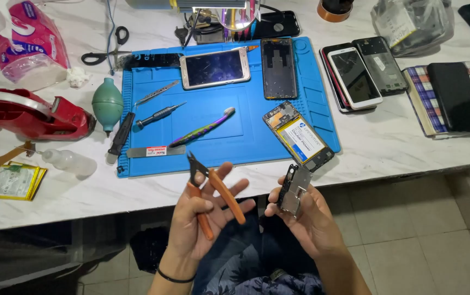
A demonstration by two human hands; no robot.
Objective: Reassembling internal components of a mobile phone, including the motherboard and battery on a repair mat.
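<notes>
Below the edge of the white marble-patterned table (399,147), which carries a blue silicone work mat (213,139), over grey floor tiles (426,246), the left hand (199,218) curls around orange-handled cutting pliers (210,191) while the right hand's (308,216) fingers (278,207) pinch a grey metal phone frame part (294,190).

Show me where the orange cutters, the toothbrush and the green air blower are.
orange cutters (221,191): head view, on the upper orange handle.
toothbrush (202,130): head view, middle of its handle.
green air blower (107,102): head view, on the round bulb.
</notes>
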